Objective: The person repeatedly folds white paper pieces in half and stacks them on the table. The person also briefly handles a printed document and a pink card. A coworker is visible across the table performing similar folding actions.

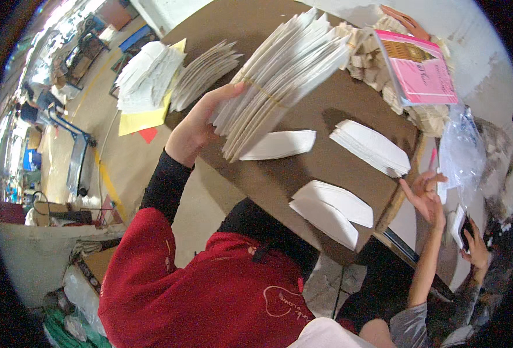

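Observation:
My left hand grips a thick bundle of white, flat cut pieces by its lower left side, with the thumb lying on top. A thin yellowish band runs across the bundle, which fans out toward its far end. Whether the pieces are cloth or paper I cannot tell. Partly under it, a small white stack lies on the brown tabletop. A thicker stack is to the right, and overlapping white pieces rest near the table's front edge. My right hand is out of view.
At the far left are a white pile on a yellow sheet and a fanned pile. Cream bundles and a pink packet stand far right. A co-worker's open hand reaches the right edge; their other holds a phone.

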Motion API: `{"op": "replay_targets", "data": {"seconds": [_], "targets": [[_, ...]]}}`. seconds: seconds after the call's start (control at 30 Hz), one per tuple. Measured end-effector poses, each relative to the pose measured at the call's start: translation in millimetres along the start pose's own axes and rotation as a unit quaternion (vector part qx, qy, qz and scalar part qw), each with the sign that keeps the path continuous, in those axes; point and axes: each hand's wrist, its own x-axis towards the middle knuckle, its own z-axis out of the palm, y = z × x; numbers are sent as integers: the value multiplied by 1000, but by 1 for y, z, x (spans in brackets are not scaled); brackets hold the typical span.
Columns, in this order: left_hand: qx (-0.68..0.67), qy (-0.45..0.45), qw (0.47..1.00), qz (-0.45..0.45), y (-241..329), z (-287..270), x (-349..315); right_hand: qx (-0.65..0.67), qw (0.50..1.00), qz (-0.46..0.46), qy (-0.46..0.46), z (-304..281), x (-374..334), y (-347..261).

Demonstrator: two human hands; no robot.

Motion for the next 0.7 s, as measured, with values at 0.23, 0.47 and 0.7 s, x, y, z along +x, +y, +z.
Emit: {"op": "replay_targets", "data": {"seconds": [0.23,0.47,0.7], "targets": [[54,-295,954,-17,-46,135,49,-231,953,78,-180,-9,14,-2],[71,-383,914,-109,-114,240,37,482,815,288,144,14,7,38],[-94,-386,909,-125,-120,279,46,504,582,552,-322,1,-30,3]]}}
